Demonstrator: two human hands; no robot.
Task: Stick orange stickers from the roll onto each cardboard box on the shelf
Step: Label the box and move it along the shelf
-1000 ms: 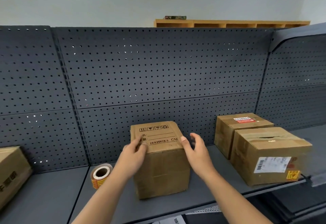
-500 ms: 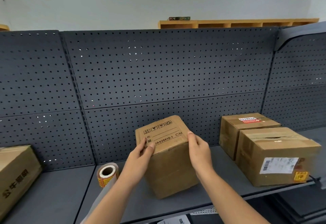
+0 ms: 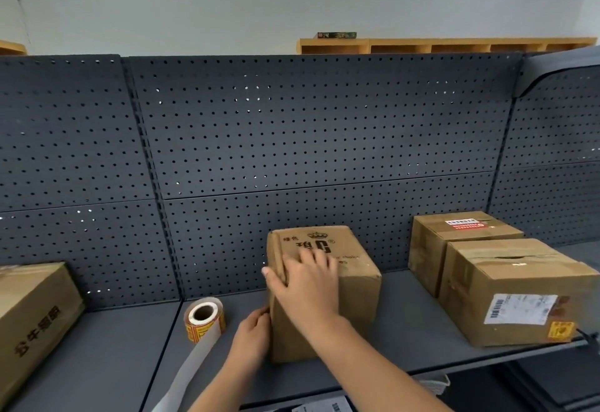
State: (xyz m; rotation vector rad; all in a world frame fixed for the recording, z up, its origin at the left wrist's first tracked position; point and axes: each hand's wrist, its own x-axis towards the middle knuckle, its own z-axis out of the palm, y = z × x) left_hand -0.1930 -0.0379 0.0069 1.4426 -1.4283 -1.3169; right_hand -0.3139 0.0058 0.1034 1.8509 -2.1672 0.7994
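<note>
A brown cardboard box [image 3: 357, 298] with a printed crown and characters on top stands mid-shelf. My right hand [image 3: 305, 285] lies over its top front-left corner, fingers spread flat and the thumb past the left edge. My left hand [image 3: 253, 333] holds the box's lower left edge with curled fingers. The orange sticker roll [image 3: 204, 317] sits on the shelf just left of the box, and its white backing strip [image 3: 191, 369] trails down over the front edge. At the right, a larger box [image 3: 506, 285] carries an orange sticker [image 3: 560, 330] on its front lower corner.
Behind the large box stands another box [image 3: 454, 233] with a red and white label. A box [image 3: 32, 307] with black characters sits at the far left. The dark shelf [image 3: 406, 307] is backed by a perforated panel [image 3: 292, 138]. Papers lie below the shelf edge.
The middle box has been turned over, so a different printed face is now on top. My right hand moved onto its top and my left hand dropped to its lower left edge.
</note>
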